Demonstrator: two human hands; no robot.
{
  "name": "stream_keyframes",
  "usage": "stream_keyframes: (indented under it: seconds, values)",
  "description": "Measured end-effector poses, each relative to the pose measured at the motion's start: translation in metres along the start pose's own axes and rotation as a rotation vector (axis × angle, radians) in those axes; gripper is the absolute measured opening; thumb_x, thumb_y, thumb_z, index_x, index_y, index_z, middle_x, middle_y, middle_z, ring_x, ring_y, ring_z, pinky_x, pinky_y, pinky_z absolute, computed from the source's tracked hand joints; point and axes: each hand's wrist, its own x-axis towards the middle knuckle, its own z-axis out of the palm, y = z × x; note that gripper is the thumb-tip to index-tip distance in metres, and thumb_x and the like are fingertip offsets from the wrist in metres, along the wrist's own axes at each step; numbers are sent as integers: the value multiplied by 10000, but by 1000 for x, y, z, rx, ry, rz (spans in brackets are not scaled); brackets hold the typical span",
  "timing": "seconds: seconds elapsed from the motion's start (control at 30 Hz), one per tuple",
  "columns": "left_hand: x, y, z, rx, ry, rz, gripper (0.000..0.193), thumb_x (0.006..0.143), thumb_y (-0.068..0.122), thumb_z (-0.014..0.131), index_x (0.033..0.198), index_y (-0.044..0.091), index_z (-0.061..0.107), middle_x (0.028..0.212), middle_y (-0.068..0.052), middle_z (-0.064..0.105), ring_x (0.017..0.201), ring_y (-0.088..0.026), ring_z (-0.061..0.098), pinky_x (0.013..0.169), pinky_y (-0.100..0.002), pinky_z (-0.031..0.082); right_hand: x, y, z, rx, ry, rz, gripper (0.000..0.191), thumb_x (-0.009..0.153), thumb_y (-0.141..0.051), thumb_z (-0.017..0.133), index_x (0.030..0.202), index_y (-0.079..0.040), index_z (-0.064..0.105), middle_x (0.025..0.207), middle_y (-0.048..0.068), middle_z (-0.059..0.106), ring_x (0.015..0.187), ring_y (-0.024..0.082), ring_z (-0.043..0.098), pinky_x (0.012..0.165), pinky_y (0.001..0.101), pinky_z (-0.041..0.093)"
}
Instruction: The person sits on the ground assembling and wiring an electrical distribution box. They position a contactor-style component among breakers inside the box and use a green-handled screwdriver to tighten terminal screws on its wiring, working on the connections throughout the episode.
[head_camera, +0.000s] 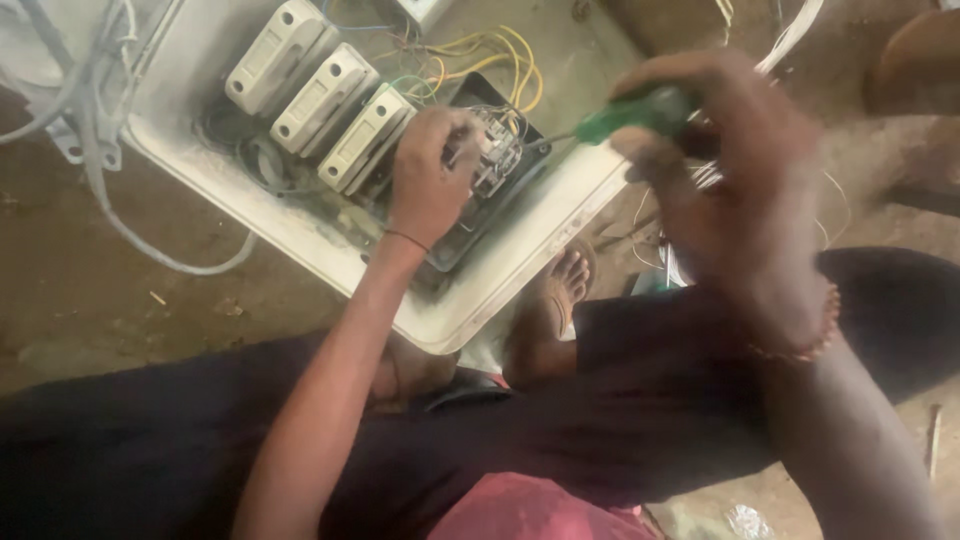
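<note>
1. Right hand (735, 190): nearest the camera, blurred, raised above the knee. Its fingers are clamped round the green handle of a screwdriver (630, 112); a beaded band circles the wrist.
2. Screwdriver: handle inside the right-hand grip, thin metal shaft running out from it leftward and slightly down. The tip ends at the terminal block, just beside the left hand's fingertips.
3. Left hand (432, 180): knuckles up, fingers curled together onto the terminal block (495, 150), touching it. Whether they pinch a part or merely press it cannot be told. A thin dark band sits on the wrist.
4. Terminal block: small greyish fitting on a black plate, directly under the left fingertips and at the screwdriver's tip.
5. Enclosure (520, 250): shallow white box, open, lying tilted on the ground beneath both grips; its rim passes below the left wrist.
6. Three white fuse carriers (322, 98): in a row inside the enclosure, just beyond the left hand's knuckles.
7. Yellow wires (500, 50): looped above the terminal block, beyond the screwdriver shaft.
8. Grey cables (95, 130): bundled outside the enclosure's far corner, well apart from both hands.
</note>
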Motion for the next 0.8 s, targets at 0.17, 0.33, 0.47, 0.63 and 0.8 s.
stream_keyframes:
  seconds: [0.17, 0.33, 0.47, 0.63, 0.8]
  values:
    - [-13, 18, -19, -179, -48, 113, 185, 1036, 87, 649, 1219, 71, 664, 1240, -132, 701, 1077, -302, 734, 908, -366, 597, -10, -4, 19, -40, -45, -105, 229, 1059, -112, 793, 1207, -21, 645, 1077, 94, 696, 930, 172, 749, 762, 270, 627]
    - [-27, 35, -30, -104, -219, 315, 260, 1004, 107, 693, 1253, 41, 663, 1179, -171, 708, 1014, -348, 707, 864, -401, 571, -18, -6, 33, -27, -38, -195, 274, 1067, -179, 799, 1223, -24, 638, 1115, 90, 683, 947, 169, 750, 789, 282, 634]
    - [-37, 32, -30, -192, -175, 248, 245, 997, 79, 692, 1234, 23, 666, 1107, -174, 725, 978, -316, 746, 830, -379, 593, -18, -11, 50, 17, -61, -306, 308, 1060, -213, 806, 1209, -19, 618, 1068, 92, 636, 891, 190, 713, 761, 297, 625]
    - [-49, 11, -26, -152, -152, 205, 205, 929, -6, 622, 1101, 36, 725, 984, -178, 728, 887, -340, 744, 774, -404, 586, -23, -23, 61, 55, -99, -406, 330, 1093, -259, 790, 1180, -16, 584, 1086, 92, 621, 929, 199, 712, 761, 314, 617]
    - [-55, -8, -14, -20, -121, 299, 145, 912, -7, 632, 1021, 23, 722, 971, -196, 711, 917, -403, 698, 786, -462, 559, -24, -30, 61, 22, -167, -426, 325, 1072, -289, 786, 1174, -47, 594, 1089, 92, 607, 899, 245, 690, 763, 369, 597]
